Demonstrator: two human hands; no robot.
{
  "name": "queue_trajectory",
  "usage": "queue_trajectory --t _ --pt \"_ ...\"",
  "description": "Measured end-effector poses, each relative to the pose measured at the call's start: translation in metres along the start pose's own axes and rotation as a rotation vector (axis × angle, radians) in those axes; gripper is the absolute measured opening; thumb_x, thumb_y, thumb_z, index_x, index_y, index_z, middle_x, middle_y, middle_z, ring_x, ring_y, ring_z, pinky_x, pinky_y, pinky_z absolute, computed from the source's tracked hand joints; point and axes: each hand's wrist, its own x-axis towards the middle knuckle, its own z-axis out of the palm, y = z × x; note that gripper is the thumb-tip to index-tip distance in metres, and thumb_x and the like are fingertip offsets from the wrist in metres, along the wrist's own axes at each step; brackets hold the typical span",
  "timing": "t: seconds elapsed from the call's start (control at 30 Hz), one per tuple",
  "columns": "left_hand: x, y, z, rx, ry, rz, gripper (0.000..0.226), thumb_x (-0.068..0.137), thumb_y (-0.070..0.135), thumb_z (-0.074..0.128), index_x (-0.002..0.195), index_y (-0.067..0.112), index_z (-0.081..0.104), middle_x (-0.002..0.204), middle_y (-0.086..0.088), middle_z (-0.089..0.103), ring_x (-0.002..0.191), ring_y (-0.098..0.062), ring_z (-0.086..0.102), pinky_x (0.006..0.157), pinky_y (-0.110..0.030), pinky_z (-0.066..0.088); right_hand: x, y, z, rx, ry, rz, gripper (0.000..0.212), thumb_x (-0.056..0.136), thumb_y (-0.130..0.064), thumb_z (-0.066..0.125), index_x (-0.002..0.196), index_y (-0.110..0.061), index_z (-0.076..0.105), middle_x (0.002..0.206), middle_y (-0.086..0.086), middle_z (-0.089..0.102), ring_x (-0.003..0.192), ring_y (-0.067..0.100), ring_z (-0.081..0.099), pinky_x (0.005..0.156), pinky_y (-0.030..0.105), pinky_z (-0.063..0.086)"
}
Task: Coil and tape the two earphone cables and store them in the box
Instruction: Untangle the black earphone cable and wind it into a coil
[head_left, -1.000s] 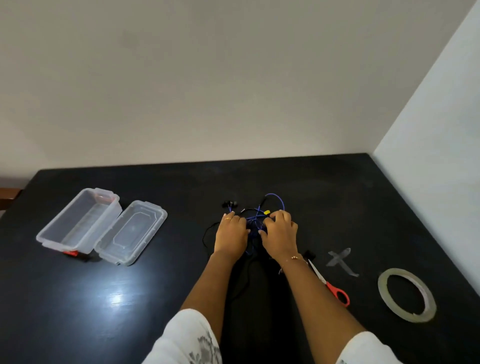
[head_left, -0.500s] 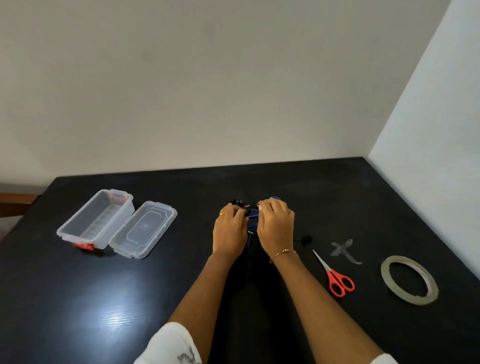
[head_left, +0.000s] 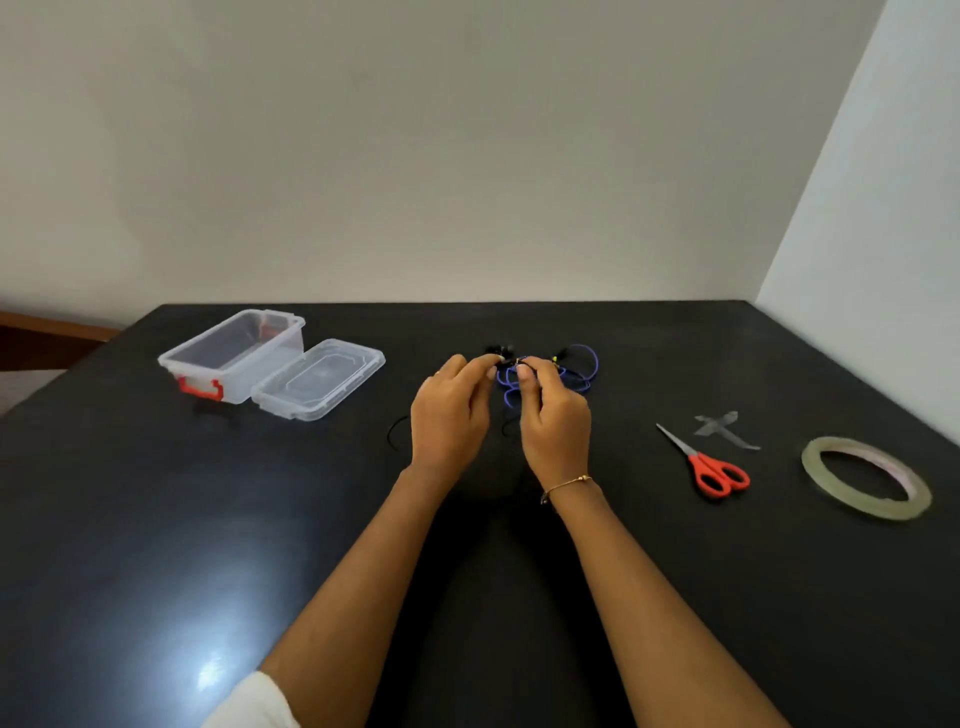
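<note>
Two tangled earphone cables lie mid-table: a blue cable (head_left: 586, 370) looping to the right and a black cable (head_left: 392, 435) that shows as a thin loop left of my wrists. My left hand (head_left: 450, 415) pinches the black cable near its earbuds (head_left: 500, 350). My right hand (head_left: 555, 421) pinches the cables just beside it, fingertips nearly touching the left ones. The clear plastic box (head_left: 235, 349) with a red latch stands open at the far left, and its lid (head_left: 318, 378) lies flat beside it.
Red-handled scissors (head_left: 707, 464) lie right of my hands. Beyond them two crossed tape strips (head_left: 723, 426) stick to the black table (head_left: 156, 519). A tape roll (head_left: 865, 477) lies near the right wall. Walls close the back and right.
Both hands have lifted from flat on the cable pile into a pinch grip with fingers raised. The blue loops now show to the right of my right hand. The camera tilted.
</note>
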Motion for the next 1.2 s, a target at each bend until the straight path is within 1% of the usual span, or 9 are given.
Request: queue_trajectory --t 0.27,0.4,0.47,0.63,0.87,0.93,1.0,1.13,1.2 --pt "-0.03 0.003 -0.063 0.321 -0.129 0.195 0.01 0.075 0.01 0.063 0.084 0.007 0.064 0.074 -0.008 0.06 0.066 -0.028 0.057 0.053 -0.034 0.048 -0.038 -0.031 -0.028 0.01 0.109 0.05 0.029 0.095 -0.019 0.04 0.087 -0.001 0.061 0.051 -0.009 0.043 0.044 0.008 0.036 0.043 0.015 0.022" --pt "-0.042 -0.004 -0.084 0.461 -0.074 -0.117 0.021 0.066 -0.012 0.062 0.082 0.002 0.061 0.083 -0.015 0.057 0.068 -0.033 0.054 0.053 -0.035 0.041 -0.038 -0.042 -0.04 0.2 0.27 0.353 0.026 0.099 -0.015 0.033 0.091 0.0 0.053 0.053 -0.009 0.038 0.047 0.007 0.037 0.046 0.022 0.032" --pt "-0.051 -0.008 -0.088 0.296 -0.097 -0.397 0.018 0.078 -0.007 0.053 0.089 0.005 0.06 0.094 -0.01 0.054 0.07 -0.027 0.053 0.058 -0.034 0.041 -0.039 -0.043 -0.044 0.231 0.312 0.461 0.025 0.1 -0.016 0.031 0.097 -0.001 0.051 0.055 -0.005 0.04 0.049 0.012 0.038 0.051 0.033 0.035" --pt "-0.046 0.019 -0.088 -0.835 -0.097 -1.134 0.012 0.096 0.026 0.046 0.096 0.014 0.047 0.074 -0.012 0.058 0.064 -0.025 0.064 0.058 -0.033 0.056 -0.053 -0.034 -0.047 0.009 0.167 0.521 0.027 0.097 -0.009 0.031 0.119 -0.011 0.048 0.086 0.008 0.054 0.071 0.027 0.052 0.059 0.03 0.033" --pt "-0.04 0.036 -0.059 -0.85 -0.327 -0.84 0.028 0.095 0.038 0.041 0.099 0.013 0.052 0.069 -0.01 0.061 0.037 -0.011 0.053 0.036 -0.017 0.034 -0.059 -0.026 -0.032 -0.356 -0.705 0.131 0.048 0.085 -0.019 0.055 0.132 -0.023 0.044 0.123 0.005 0.045 0.102 0.023 0.056 0.081 0.032 0.047" --pt "-0.044 0.026 -0.051 -0.809 -0.44 -0.748 0.01 0.09 0.013 0.052 0.099 0.011 0.051 0.078 -0.009 0.063 0.037 -0.009 0.051 0.037 -0.016 0.032 -0.056 -0.024 -0.027 -0.413 -0.679 0.161 0.033 0.087 -0.019 0.053 0.12 -0.016 0.055 0.117 0.008 0.049 0.102 0.024 0.055 0.08 0.032 0.047" --pt "-0.046 0.02 -0.05 -0.819 -0.617 -0.663 0.03 0.077 -0.003 0.053 0.103 0.011 0.049 0.09 -0.007 0.063 0.044 -0.01 0.055 0.041 -0.016 0.034 -0.053 -0.022 -0.024 -0.434 -0.571 0.204 0.02 0.088 -0.014 0.052 0.107 -0.008 0.059 0.116 0.01 0.047 0.098 0.025 0.054 0.075 0.028 0.043" --pt "-0.037 0.015 -0.059 -0.954 -0.802 -0.641 0.047 0.063 0.004 0.045 0.109 0.012 0.046 0.107 -0.001 0.064 0.071 -0.016 0.065 0.055 -0.02 0.044 -0.048 -0.018 -0.019 -0.353 -0.443 0.311 0.023 0.086 0.0 0.049 0.109 -0.002 0.054 0.118 0.018 0.041 0.106 0.031 0.047 0.082 0.031 0.041" --pt "-0.034 0.011 -0.06 -0.714 -0.768 -0.569 0.046 0.069 -0.001 0.049 0.113 0.012 0.05 0.112 -0.005 0.061 0.081 -0.014 0.061 0.06 -0.018 0.047 -0.048 -0.02 -0.017 -0.423 -0.428 0.34 0.026 0.087 0.002 0.049 0.112 -0.004 0.051 0.121 0.017 0.041 0.109 0.031 0.044 0.085 0.031 0.043"
